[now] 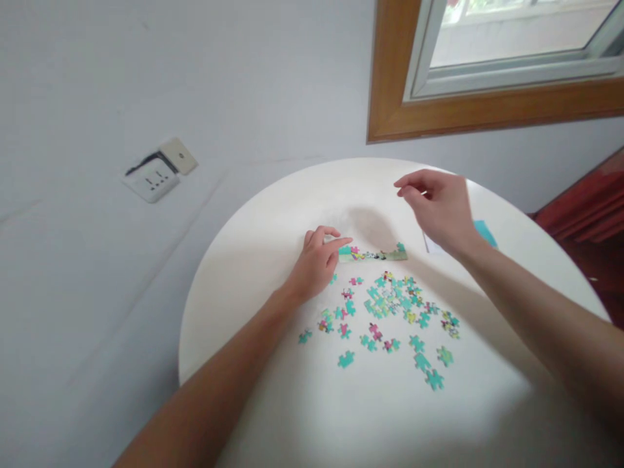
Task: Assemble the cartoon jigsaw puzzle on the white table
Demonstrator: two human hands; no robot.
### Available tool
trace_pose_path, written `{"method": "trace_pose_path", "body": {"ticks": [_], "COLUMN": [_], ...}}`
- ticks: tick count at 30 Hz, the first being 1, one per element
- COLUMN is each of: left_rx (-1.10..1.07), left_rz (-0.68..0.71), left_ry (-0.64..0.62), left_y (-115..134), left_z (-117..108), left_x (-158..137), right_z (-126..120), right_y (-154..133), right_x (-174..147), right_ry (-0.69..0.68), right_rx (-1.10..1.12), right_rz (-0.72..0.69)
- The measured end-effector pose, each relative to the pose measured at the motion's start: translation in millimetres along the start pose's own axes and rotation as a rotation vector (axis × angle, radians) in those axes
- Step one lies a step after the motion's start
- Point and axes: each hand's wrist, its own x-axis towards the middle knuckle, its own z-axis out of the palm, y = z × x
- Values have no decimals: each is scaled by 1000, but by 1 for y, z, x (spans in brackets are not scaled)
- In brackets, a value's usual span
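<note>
My left hand (319,260) rests on the table at the left end of a joined strip of jigsaw puzzle (373,255), its index finger stretched out above that end and the other fingers loosely bent. The strip is a narrow row, teal at the left with pink, yellow and pale green parts. Raised over the far right of the table, my right hand (439,207) has thumb and fingertips drawn together in a pinch. Whether a small piece is between them cannot be made out. Many loose puzzle pieces (390,296), mostly teal, lie nearer to me than the strip.
The round white table (234,260) stands against a pale wall (244,78). Partly behind my right wrist lies a white and blue sheet or card (485,233). A wall socket (152,179) is at the left, a wood-framed window (394,117) at upper right, and red cloth (585,201) beyond the table.
</note>
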Motion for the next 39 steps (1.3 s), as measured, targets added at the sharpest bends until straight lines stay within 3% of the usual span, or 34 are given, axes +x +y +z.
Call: {"method": "trace_pose_path", "body": {"ticks": [5,13,22,39], "left_rx": [-6,-58,-67,-76], "left_rz": [-6,16,-3,-28], "left_ry": [64,-42,-63,-114], "left_y": [-5,0,1,3], "left_z": [-3,-10,-8,-10], "left_x": [2,4,4,5], "right_z": [-29,-27,-34,-37], "right_y": [-18,4,29,34], "right_x": [-19,-54,-51,-49], "right_ry": [-42,-146,-237,-384], "right_rx": [-39,-142,-161,-223], "right_rz": [31,88,49,24]}}
